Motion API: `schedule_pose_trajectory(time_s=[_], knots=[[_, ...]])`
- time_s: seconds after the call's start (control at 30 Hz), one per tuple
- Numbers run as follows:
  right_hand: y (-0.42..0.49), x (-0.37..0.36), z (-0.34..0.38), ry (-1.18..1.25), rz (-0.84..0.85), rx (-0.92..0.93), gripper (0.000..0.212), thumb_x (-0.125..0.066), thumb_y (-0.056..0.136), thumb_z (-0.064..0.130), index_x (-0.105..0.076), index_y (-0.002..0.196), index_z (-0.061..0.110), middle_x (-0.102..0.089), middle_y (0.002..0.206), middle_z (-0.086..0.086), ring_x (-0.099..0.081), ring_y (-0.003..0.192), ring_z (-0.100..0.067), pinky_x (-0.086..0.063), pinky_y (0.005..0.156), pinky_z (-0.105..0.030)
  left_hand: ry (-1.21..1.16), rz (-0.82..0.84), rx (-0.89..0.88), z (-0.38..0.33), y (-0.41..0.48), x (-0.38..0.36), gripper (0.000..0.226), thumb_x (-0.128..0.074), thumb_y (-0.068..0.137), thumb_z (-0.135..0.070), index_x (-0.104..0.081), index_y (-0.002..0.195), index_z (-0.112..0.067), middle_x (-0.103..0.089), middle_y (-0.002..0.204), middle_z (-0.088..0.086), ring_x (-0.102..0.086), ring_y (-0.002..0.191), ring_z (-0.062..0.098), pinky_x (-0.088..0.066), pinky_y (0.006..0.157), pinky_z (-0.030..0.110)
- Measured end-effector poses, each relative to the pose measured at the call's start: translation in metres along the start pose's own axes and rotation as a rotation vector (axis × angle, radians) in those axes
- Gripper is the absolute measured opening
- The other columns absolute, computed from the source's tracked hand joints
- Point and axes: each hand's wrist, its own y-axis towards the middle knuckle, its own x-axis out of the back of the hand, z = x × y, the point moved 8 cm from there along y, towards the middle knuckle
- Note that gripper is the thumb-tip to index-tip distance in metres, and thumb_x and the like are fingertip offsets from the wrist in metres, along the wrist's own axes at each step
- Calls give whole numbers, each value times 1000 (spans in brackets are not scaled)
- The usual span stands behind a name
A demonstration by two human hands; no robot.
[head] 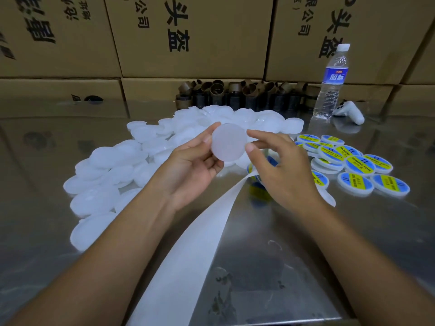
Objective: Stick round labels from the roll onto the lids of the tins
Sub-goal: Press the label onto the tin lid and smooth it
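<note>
A plain white round lid (pixel 227 142) is held up above the table between both hands. My left hand (pixel 190 165) grips its left edge with thumb and fingers. My right hand (pixel 280 165) pinches its right edge with thumb and forefinger. The label roll (pixel 259 180), with blue and yellow labels, sits mostly hidden under my right hand. Its white backing strip (pixel 200 243) trails toward the near table edge. A heap of plain white lids (pixel 131 161) spreads to the left and behind. Several lids with blue and yellow labels (pixel 357 163) lie to the right.
The shiny metal table (pixel 306 255) reflects the boxes. Cardboard boxes (pixel 188 38) form a wall at the back. Several empty cardboard roll cores (pixel 242 95) stand in front of them. At the back right stand a water bottle (pixel 330 83) and a white controller (pixel 350 111).
</note>
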Motion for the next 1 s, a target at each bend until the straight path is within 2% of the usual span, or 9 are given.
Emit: schedule_pose_trajectory(time_s=[0.1, 0.2, 0.27, 0.4, 0.53, 0.63, 0.77, 0.87, 1.0], knots=[[0, -5, -4, 56, 56, -38, 13, -62, 87, 35, -65, 100, 37, -59, 83, 35, -53, 105, 5, -36, 89, -10, -38, 23, 5, 0, 0, -1, 29, -57, 76, -12, -66, 103, -17, -72, 103, 4, -65, 91, 16, -54, 79, 24], [-1, -9, -3, 70, 107, -43, 8, -63, 85, 40, -61, 79, 45, -59, 81, 40, -51, 100, 10, -36, 83, -6, -55, 30, 12, 1, -1, -1, 29, -58, 76, -11, -67, 103, -17, -70, 108, 7, -62, 98, 21, -54, 80, 26], [0, -9, -6, 107, 99, -65, 2, -61, 87, 41, -62, 88, 42, -64, 85, 31, -53, 104, 2, -40, 86, -15, -49, 32, 18, 2, -1, -1, 29, -58, 76, -11, -67, 103, -17, -70, 107, 7, -63, 96, 20, -54, 78, 26], [1, -5, -9, 234, 55, -114, 21, -58, 90, 41, -57, 111, 41, -67, 89, 18, -57, 104, -1, -42, 84, -21, 16, 66, 51, 5, -1, -3, 32, -57, 75, -11, -66, 105, -17, -71, 103, 3, -66, 88, 16, -52, 77, 24], [1, -9, -8, 294, 116, -130, 17, -67, 86, 26, -61, 93, 40, -67, 78, 15, -63, 89, -2, -45, 79, -23, 81, 98, 71, 8, -1, -5, 33, -57, 74, -13, -66, 106, -15, -71, 106, 5, -68, 87, 17, -54, 71, 23], [0, -12, -9, 262, 154, -142, 17, -70, 83, 22, -61, 85, 36, -65, 69, 16, -62, 77, -4, -49, 79, -33, 89, 57, 44, 6, 0, -2, 25, -58, 75, -16, -76, 92, -18, -73, 103, 6, -68, 93, 21, -56, 75, 25], [-5, -17, -4, 242, 208, -149, 13, -68, 84, 28, -60, 91, 36, -69, 74, 12, -63, 68, -29, -53, 64, -46, 90, 0, 29, 7, 2, 2, 20, -60, 76, -22, -80, 80, -19, -70, 111, 10, -62, 115, 30, -53, 92, 36], [-6, -15, 1, 265, 187, -153, 3, -62, 88, 37, -62, 90, 36, -70, 76, 10, -61, 69, -40, -50, 56, -50, 87, -19, 34, 9, 3, 3, 21, -60, 76, -23, -80, 76, -16, -73, 103, 7, -65, 110, 27, -55, 90, 36], [-5, -10, 1, 266, 170, -164, 7, -65, 87, 35, -68, 81, 33, -68, 74, 10, -60, 65, -44, -49, 54, -59, 121, -39, 33, 10, 4, 4, 22, -61, 75, -27, -79, 75, -14, -73, 99, 8, -67, 104, 26, -57, 85, 34]])
